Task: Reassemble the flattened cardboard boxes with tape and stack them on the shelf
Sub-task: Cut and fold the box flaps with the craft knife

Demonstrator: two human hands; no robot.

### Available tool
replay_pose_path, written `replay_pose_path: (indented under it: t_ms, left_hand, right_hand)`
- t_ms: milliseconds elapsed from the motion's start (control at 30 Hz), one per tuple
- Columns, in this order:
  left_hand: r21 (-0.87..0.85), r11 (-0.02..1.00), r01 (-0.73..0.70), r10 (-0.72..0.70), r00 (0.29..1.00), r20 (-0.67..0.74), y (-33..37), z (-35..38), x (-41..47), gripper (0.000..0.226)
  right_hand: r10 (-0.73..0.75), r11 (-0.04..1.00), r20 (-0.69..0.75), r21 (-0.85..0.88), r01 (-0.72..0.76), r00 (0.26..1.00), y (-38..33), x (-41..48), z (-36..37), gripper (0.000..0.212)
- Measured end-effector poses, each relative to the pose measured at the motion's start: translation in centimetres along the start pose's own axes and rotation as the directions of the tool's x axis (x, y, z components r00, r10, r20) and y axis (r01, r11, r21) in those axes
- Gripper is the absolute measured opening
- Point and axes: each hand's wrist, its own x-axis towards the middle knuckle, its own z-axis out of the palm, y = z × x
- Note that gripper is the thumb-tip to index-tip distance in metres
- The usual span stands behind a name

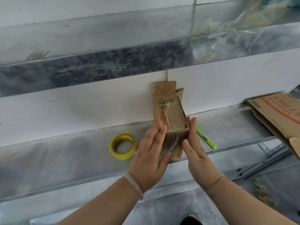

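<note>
On a metal shelf (65,153), a small cardboard box (168,114) lies against the white wall, far flaps open, tape shining along its top. Both hands press it with straight fingers: left hand (152,150) on its left side, right hand (193,143) on its right. A yellow tape roll (123,146) sits just left, a green pen (206,137) just right, a flattened box (276,117) further right.

One small box (168,111), one flattened box (276,117), one tape roll (125,155), perhaps one pen (206,138).
</note>
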Motion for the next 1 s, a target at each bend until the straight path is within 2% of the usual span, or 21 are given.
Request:
replay_pose_path:
  t_ms: [100,200,267,300,367,467,567,633,667,733,800,867,933,1000]
  left_hand:
    - [0.239,0.971,-0.024,0.031,0.999,-0.025,0.6,-1.7,2.6,0.06]
    - [0.353,0.929,-0.112,0.078,0.991,0.109,1.5,-1.9,4.9,0.058]
    - [0.324,0.934,-0.151,0.105,0.982,0.154,1.4,-1.6,5.4,0.048]
    - [0.288,0.947,-0.141,0.108,0.986,0.126,1.3,-1.7,5.4,0.041]
    - [0.191,0.977,-0.094,0.096,0.995,-0.002,1.1,-2.0,5.2,0.034]
    - [-0.011,0.999,0.031,-0.032,0.98,-0.197,1.5,-3.0,4.8,0.033]
    - [-0.216,0.968,0.13,-0.195,0.929,-0.315,2.3,-3.7,3.8,0.032]
    - [-0.303,0.937,0.176,-0.281,0.894,-0.35,2.2,-3.4,2.6,0.032]
    - [-0.348,0.913,0.213,-0.333,0.882,-0.333,2.0,-3.2,1.8,0.034]
    - [-0.433,0.848,0.305,-0.436,0.866,-0.245,1.4,-2.4,0.1,0.039]
    - [-0.497,0.75,0.437,-0.548,0.831,-0.096,0.7,-1.7,-1.4,0.04]
    - [-0.536,0.652,0.537,-0.593,0.801,0.081,-0.3,-1.0,-2.6,0.04]
    - [-0.545,0.603,0.582,-0.55,0.799,0.243,-1.3,-0.6,-3.3,0.038]
    - [-0.491,0.631,0.601,-0.476,0.799,0.367,-2.5,-0.5,-3.9,0.044]
  right_hand:
    - [0.109,0.993,0.052,0.042,-0.111,0.993,0.1,-0.6,-1.2,0.047]
    - [0.227,0.971,0.11,-0.107,-0.216,0.968,1.0,-1.3,-1.7,0.049]
    - [0.308,0.935,0.062,-0.206,-0.29,0.949,1.6,-1.7,-2.0,0.051]
    - [0.344,0.91,-0.004,-0.246,-0.334,0.939,1.7,-1.8,-2.2,0.053]
    - [0.404,0.863,-0.106,-0.286,-0.417,0.909,1.5,-2.4,-2.7,0.06]
    - [0.485,0.829,-0.1,-0.264,-0.493,0.869,1.0,-3.8,-3.0,0.071]
    - [0.351,0.923,-0.235,-0.077,-0.377,0.906,0.4,-5.0,-2.3,0.077]
    - [0.232,0.972,-0.407,0.083,-0.218,0.883,-0.3,-5.5,-2.0,0.078]
    - [0.167,0.986,-0.48,0.077,-0.149,0.861,-1.0,-5.5,-2.0,0.073]
    - [0.02,0.995,-0.523,-0.077,-0.071,0.852,-2.2,-5.2,-2.6,0.065]
    - [-0.137,0.963,-0.466,-0.27,0.007,0.874,-3.0,-4.5,-3.3,0.069]
    - [-0.329,0.865,-0.329,-0.481,0.143,0.885,-3.4,-3.3,-4.0,0.072]
    - [-0.436,0.73,-0.14,-0.633,0.258,0.889,-3.8,-1.6,-4.2,0.067]
    - [-0.438,0.609,0.021,-0.729,0.313,0.899,-4.1,0.3,-4.1,0.063]
